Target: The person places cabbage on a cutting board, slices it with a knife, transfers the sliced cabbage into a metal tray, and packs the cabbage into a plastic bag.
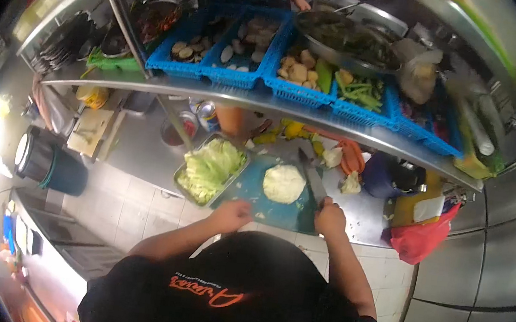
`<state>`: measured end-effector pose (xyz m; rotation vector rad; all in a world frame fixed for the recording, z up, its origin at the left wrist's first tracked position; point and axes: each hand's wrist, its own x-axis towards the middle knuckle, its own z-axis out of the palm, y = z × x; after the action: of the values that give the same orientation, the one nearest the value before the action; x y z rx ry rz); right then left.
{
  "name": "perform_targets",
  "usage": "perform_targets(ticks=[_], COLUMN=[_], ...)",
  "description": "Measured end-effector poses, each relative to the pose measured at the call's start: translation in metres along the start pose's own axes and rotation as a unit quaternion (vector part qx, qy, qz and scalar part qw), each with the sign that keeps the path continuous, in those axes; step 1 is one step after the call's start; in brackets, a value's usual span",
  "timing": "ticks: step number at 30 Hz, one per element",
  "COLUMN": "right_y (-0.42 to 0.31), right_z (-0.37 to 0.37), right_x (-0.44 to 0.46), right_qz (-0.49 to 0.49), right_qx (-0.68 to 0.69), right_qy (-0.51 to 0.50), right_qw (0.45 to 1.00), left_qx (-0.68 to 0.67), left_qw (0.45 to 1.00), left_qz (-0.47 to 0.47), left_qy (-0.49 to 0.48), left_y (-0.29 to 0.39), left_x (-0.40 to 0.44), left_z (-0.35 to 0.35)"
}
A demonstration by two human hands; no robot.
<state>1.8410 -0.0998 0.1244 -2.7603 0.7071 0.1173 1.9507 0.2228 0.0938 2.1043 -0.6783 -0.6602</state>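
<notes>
My right hand (pixel 331 219) is wrapped around the handle of a large kitchen knife (pixel 315 181), whose blade points away from me along the right side of the green cutting board (pixel 259 209). On the board, left of the blade, lies a pale round vegetable head (pixel 284 184) that looks like cauliflower; small pale scraps lie around it. My left hand (pixel 232 216) is at the board's near left edge, apart from the vegetable, its fingers blurred. Beside the board on the left, a metal tray (pixel 235 175) holds green lettuce leaves (pixel 209 167).
Above the counter runs a steel shelf (pixel 227 96) with blue baskets (pixel 236 77) of vegetables and a wide metal pan (pixel 348 41). Pale vegetable pieces (pixel 351 184), carrots (pixel 352 157) and a red bag (pixel 425 237) lie to the right. Another person's hand (pixel 300 2) shows behind the shelf.
</notes>
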Motion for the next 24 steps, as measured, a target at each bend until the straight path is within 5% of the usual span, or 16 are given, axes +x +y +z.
perform_targets(ticks=[2, 4, 6, 10, 13, 17, 21, 23, 24], right_y=[-0.009, -0.005, -0.001, 0.029, 0.015, 0.052, 0.044, 0.059, 0.061], right_z=[-0.002, 0.008, 0.022, 0.072, 0.029, 0.066, -0.016, -0.069, -0.118], right_x=[-0.001, -0.011, -0.029, -0.06, -0.08, -0.059, -0.064, -0.05, -0.047], right_qz=[-0.056, -0.094, -0.061, -0.143, -0.081, -0.168, -0.003, -0.125, -0.081], right_qx=[-0.004, 0.14, 0.231, 0.232, 0.306, 0.216, 0.39, 0.321, 0.351], right_qy=[0.062, 0.108, 0.046, -0.006, -0.043, -0.001, -0.019, 0.162, 0.167], right_qw=[0.997, 0.98, 0.97, 0.962, 0.948, 0.962, 0.92, 0.925, 0.918], left_qx=[-0.035, -0.045, -0.029, -0.005, -0.005, 0.031, 0.025, 0.021, 0.022], left_qw=[0.999, 0.999, 0.999, 0.998, 0.997, 0.998, 0.999, 0.999, 0.999], left_qz=[-0.01, -0.02, -0.027, -0.035, -0.049, -0.036, -0.023, 0.014, 0.02], left_qy=[0.002, 0.01, 0.027, 0.048, 0.053, 0.043, 0.032, 0.028, 0.025], left_y=[0.008, 0.013, 0.01, -0.012, -0.005, 0.009, 0.044, 0.051, 0.063], left_x=[0.001, -0.001, -0.002, -0.013, -0.023, -0.022, -0.013, -0.01, -0.012], left_z=[-0.006, -0.01, -0.01, 0.0, 0.005, 0.017, 0.034, 0.043, 0.046])
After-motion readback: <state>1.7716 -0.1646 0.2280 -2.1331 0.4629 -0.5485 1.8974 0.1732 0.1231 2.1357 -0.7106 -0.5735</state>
